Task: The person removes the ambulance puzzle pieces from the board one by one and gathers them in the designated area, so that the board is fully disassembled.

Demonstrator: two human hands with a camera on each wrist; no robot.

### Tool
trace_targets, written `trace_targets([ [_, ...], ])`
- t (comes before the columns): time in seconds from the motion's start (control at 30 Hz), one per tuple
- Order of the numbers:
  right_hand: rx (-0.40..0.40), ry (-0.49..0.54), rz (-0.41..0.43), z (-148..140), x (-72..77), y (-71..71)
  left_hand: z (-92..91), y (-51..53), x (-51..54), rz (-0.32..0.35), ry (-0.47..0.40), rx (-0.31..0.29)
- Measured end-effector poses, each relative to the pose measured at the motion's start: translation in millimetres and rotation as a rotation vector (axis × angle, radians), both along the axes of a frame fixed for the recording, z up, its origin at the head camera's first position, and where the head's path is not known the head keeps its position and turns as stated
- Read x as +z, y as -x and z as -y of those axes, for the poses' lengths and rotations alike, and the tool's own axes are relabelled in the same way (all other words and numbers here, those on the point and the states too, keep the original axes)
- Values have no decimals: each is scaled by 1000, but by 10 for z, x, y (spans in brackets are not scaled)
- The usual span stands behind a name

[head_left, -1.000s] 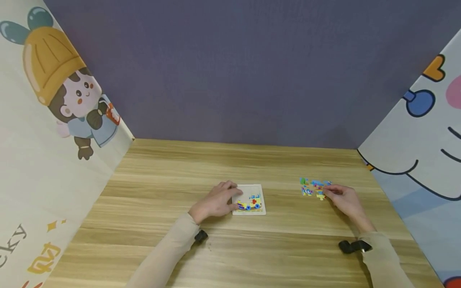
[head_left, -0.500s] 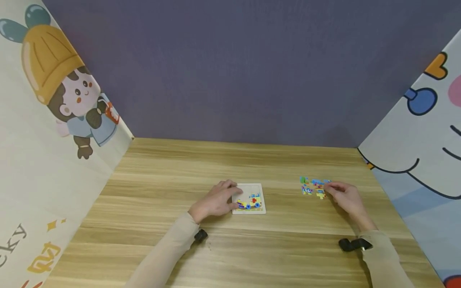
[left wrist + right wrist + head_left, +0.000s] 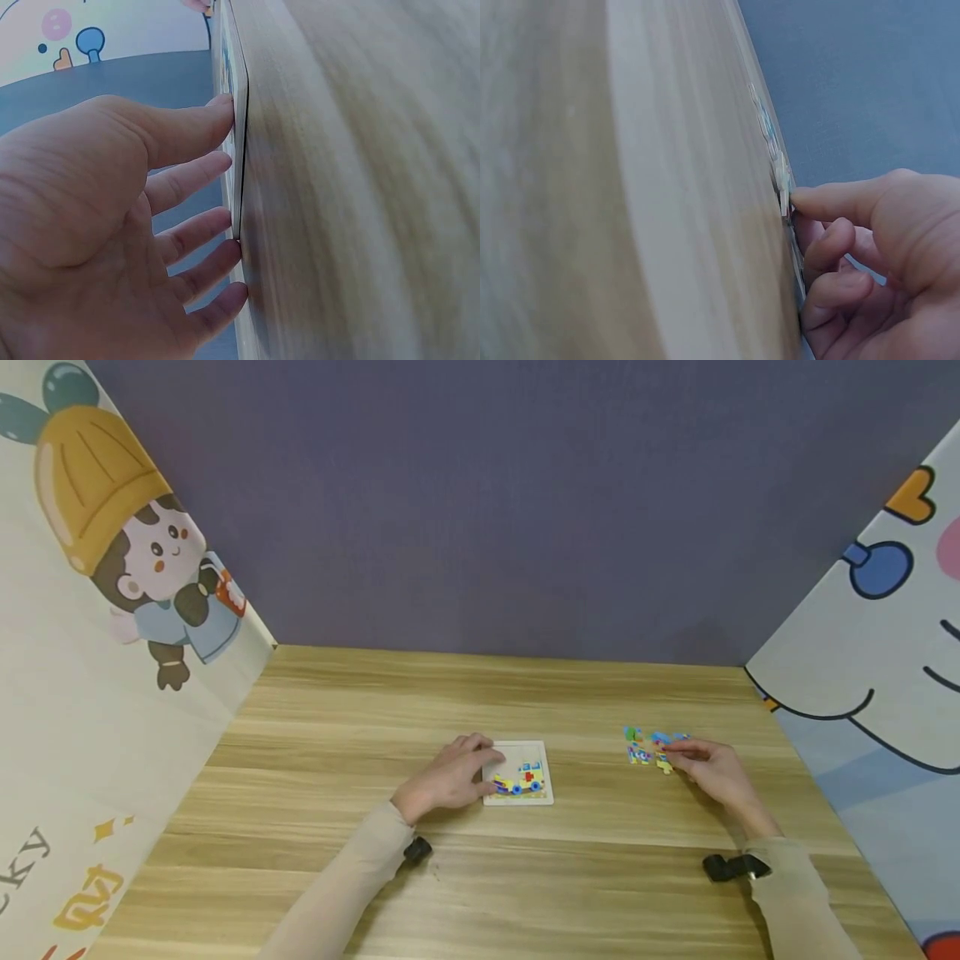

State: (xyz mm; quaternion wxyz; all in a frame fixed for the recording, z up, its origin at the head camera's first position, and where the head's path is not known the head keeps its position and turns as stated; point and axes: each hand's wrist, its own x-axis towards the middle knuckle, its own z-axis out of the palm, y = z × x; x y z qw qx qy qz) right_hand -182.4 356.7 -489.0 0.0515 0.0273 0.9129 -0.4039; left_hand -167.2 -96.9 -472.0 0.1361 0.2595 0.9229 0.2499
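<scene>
A small white-framed jigsaw board (image 3: 517,752) lies flat on the table, its lower part filled with a yellow vehicle picture and its upper part bare. My left hand (image 3: 448,775) rests at the board's left side. In the left wrist view, the thumb (image 3: 202,127) and fairly straight fingers touch the board's face and edge. Right of the board lie several loose, colourful puzzle pieces (image 3: 639,755). Among them my right hand (image 3: 712,768) pinches a yellow puzzle piece (image 3: 663,766) with thumb and fingertips. In the right wrist view that piece looks slightly raised; the fingers partly hide it.
The wood-grain table (image 3: 480,868) runs back to a dark blue-grey wall (image 3: 480,510). Cartoon-printed panels stand on the left (image 3: 90,735) and right (image 3: 885,693). A black wrist camera (image 3: 735,867) sits on the right sleeve.
My right hand's fingertips have shifted slightly left over the loose pieces, and the yellow piece has turned and moved a little. The left hand and the board stay in place.
</scene>
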Motion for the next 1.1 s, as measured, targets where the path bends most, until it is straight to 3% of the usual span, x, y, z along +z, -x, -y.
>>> trace_targets([
  [0.23, 40, -53, -5, -8, -25, -3, 1, -3, 4, -4, -8, -8],
  [0.6, 26, 0, -20, 20, -15, -11, -6, -6, -3, -8, -5, -5],
  [1.1, 40, 29, -58, 327, 16, 19, -5, -21, 30, 2, -3, 4],
])
